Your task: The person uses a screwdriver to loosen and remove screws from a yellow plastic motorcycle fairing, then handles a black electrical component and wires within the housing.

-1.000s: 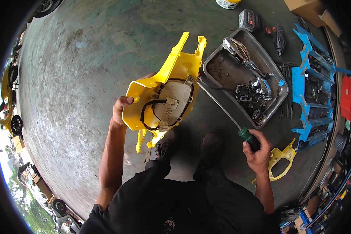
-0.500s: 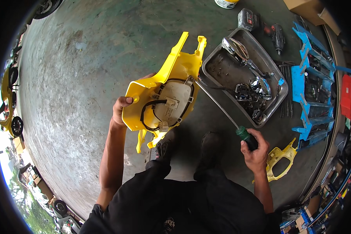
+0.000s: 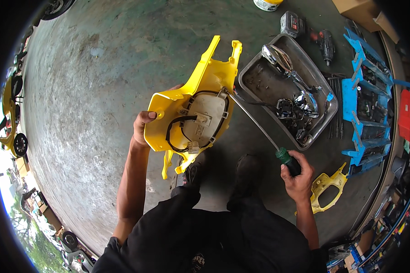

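My left hand [image 3: 143,126] grips the left edge of a yellow plastic motorbike fairing [image 3: 168,102], thumb on its inner face and fingers hidden behind. Set into the fairing is a pale lamp housing [image 3: 205,116] with a black cable [image 3: 169,132] and a white connector [image 3: 193,147]. Wrapped round the green handle of a long screwdriver [image 3: 259,125] is my right hand [image 3: 299,177]. The screwdriver's tip meets the upper right corner of the lamp housing, at a small mounting tab; the screw itself is too small to make out.
Right of the fairing lies a metal tray [image 3: 255,68] with chrome mirrors [image 3: 278,58] and small parts. Beyond are a cordless power tool [image 3: 325,45] and a blue fold-out toolbox [image 3: 349,98]. A second yellow frame [image 3: 319,185] lies by my right forearm. My shoes [image 3: 248,170] stand below.
The fairing sits very slightly further right in the picture, as does the floor around it. Both hands keep their grips, and the screwdriver tip stays at the same corner.
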A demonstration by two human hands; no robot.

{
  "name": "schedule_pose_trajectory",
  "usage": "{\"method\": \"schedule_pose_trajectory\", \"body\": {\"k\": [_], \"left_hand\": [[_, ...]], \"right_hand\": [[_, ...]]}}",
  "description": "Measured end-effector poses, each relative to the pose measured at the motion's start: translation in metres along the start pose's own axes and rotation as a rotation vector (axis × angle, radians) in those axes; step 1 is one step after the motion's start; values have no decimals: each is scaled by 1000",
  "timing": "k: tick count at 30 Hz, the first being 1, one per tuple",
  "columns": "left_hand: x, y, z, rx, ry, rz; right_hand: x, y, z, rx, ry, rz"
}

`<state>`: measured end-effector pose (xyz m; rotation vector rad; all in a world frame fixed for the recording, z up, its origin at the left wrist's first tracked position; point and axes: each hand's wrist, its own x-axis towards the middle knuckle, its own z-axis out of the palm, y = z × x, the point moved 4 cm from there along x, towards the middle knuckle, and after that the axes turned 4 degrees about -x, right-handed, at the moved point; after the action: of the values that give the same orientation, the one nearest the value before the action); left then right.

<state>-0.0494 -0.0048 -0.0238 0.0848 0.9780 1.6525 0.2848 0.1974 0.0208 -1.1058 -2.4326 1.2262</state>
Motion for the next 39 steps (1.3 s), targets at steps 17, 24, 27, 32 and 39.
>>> {"method": "schedule_pose_trajectory", "body": {"k": [17, 24, 27, 32, 39], "left_hand": [[2, 5, 9, 170, -103, 28], [2, 2, 7, 163, -126, -3], [-1, 1, 5, 178, -108, -9], [2, 0, 4, 215, -111, -13], [2, -1, 2, 243, -93, -5]], "right_hand": [[3, -7, -20, 470, -244, 552], [-4, 14, -13, 340, -185, 202], [-6, 2, -19, 462, -244, 657], [2, 4, -12, 264, -164, 117], [-9, -1, -19, 479, -250, 740]]}}
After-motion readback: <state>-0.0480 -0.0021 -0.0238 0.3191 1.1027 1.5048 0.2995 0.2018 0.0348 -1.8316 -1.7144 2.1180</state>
